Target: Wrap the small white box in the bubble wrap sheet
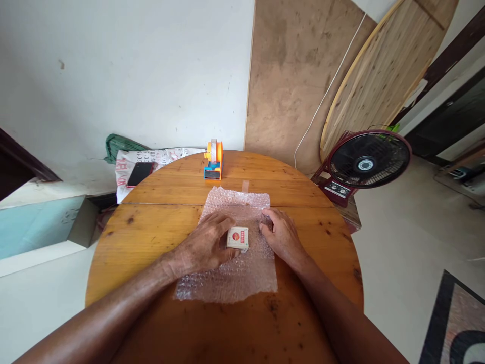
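Note:
A sheet of bubble wrap lies flat on the round wooden table. On its middle sits a small white box with a red round mark and red lettering on top. My left hand reaches over the wrap from the left, thumb and fingers gripping the box on its near and far sides. At the wrap's right edge rests my right hand, thumb and forefinger spread apart, fingertips on or just above the plastic, holding nothing.
An orange and blue tape dispenser stands at the table's far edge, and a strip of clear tape lies beyond the wrap. Left of the table, a phone rests on a printed white sack. A fan stands at the right.

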`<state>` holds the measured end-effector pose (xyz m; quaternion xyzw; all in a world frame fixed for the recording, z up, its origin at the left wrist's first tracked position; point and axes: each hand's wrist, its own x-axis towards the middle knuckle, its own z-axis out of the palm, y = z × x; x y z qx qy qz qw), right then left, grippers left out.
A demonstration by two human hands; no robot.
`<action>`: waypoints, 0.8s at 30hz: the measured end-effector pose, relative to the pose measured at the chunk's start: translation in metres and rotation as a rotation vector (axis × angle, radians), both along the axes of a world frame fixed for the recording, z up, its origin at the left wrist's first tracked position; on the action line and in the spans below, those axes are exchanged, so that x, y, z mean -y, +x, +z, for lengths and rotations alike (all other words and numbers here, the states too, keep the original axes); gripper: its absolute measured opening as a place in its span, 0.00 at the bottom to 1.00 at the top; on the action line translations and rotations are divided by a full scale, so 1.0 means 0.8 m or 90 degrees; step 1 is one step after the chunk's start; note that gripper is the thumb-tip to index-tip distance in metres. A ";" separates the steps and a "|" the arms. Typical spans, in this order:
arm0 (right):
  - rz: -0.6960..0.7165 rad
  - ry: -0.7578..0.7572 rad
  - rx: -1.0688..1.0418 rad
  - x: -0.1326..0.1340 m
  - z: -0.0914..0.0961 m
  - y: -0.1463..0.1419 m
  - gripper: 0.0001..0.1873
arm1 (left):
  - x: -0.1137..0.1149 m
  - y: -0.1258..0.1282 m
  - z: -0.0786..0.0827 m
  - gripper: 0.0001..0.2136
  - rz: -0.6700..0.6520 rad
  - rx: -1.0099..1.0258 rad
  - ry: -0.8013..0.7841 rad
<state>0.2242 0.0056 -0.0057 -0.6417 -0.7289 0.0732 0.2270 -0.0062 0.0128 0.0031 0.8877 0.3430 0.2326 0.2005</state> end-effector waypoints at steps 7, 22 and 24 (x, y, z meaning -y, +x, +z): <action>0.008 0.007 0.013 0.000 -0.001 0.001 0.17 | 0.001 0.001 0.004 0.15 0.003 -0.013 -0.015; -0.010 0.001 0.029 0.001 -0.001 0.003 0.16 | 0.003 0.001 0.001 0.17 -0.004 0.006 -0.012; -0.009 -0.001 0.033 0.001 0.000 0.003 0.17 | 0.003 0.001 0.001 0.16 -0.004 0.005 -0.014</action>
